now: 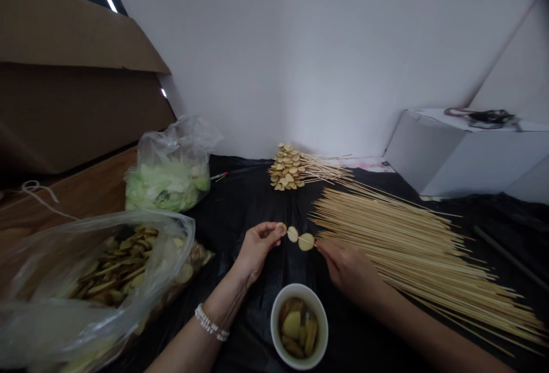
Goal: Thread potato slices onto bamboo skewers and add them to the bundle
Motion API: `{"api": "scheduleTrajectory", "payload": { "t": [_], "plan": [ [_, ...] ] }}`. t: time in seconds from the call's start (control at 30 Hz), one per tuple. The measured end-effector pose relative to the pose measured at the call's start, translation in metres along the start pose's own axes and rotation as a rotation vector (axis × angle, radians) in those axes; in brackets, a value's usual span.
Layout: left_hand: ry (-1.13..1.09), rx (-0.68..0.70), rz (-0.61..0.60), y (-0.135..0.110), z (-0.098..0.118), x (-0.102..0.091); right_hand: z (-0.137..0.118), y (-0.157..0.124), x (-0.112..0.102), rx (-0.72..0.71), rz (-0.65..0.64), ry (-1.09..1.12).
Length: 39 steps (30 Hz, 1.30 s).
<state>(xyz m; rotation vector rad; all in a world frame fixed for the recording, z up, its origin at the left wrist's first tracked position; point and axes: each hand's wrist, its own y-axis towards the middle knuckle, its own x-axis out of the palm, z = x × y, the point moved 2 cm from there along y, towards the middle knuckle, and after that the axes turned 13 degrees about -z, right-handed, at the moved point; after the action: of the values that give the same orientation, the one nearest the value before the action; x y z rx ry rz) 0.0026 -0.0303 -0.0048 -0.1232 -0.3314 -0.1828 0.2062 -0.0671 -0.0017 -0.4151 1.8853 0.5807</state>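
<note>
My left hand point(257, 247) pinches the tip of a thin bamboo skewer point(300, 239), and my right hand point(349, 270) grips its other end. Several pale round slices that look like potato point(306, 241) sit threaded along it between my hands. Just below them stands a white bowl point(299, 352) holding more slices in brownish liquid. To the right of my right hand lies a large spread of loose bamboo skewers point(407, 253). A stack of filled skewers point(287, 167) lies farther ahead. Left of my left hand sits a clear plastic bag of sliced food point(111, 264).
A black plastic sheet point(253, 213) covers the work surface. A plastic bag of green vegetable point(169, 181) and a red-tipped tool point(235, 171) lie at the far left. Cardboard point(72, 110) stands left, a white box point(463, 153) right, and a white wall point(300, 58) ahead.
</note>
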Motion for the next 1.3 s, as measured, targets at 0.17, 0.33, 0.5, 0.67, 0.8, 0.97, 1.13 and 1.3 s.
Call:
{"api": "scheduleTrajectory", "payload": {
  "t": [0.17, 0.33, 0.5, 0.67, 0.8, 0.97, 1.13, 1.3],
  "plan": [
    [0.052, -0.014, -0.028, 0.0, -0.002, 0.0, 0.0, 0.0, 0.004, 0.018, -0.028, 0.01],
    [0.083, 0.004, -0.072, -0.001, -0.004, 0.008, -0.002, 0.002, 0.003, 0.035, -0.061, 0.018],
    [0.0, 0.031, -0.035, -0.002, 0.002, 0.007, 0.0, 0.005, -0.002, 0.003, 0.027, 0.066],
    [0.003, -0.017, -0.045, -0.003, 0.005, 0.005, -0.001, 0.005, -0.001, -0.006, 0.062, 0.157],
    [0.014, -0.081, -0.124, -0.002, 0.002, 0.007, 0.001, 0.005, 0.001, -0.016, 0.043, 0.176],
    [-0.052, 0.001, -0.048, 0.0, 0.002, 0.004, 0.011, 0.007, -0.002, -0.017, -0.004, 0.159],
    [-0.01, -0.018, -0.063, 0.002, -0.003, 0.003, 0.036, 0.011, -0.031, 0.102, 0.087, 0.152],
    [0.086, -0.009, -0.105, 0.004, -0.01, 0.002, 0.068, 0.027, -0.081, 0.176, 0.139, 0.015]
  ]
}}
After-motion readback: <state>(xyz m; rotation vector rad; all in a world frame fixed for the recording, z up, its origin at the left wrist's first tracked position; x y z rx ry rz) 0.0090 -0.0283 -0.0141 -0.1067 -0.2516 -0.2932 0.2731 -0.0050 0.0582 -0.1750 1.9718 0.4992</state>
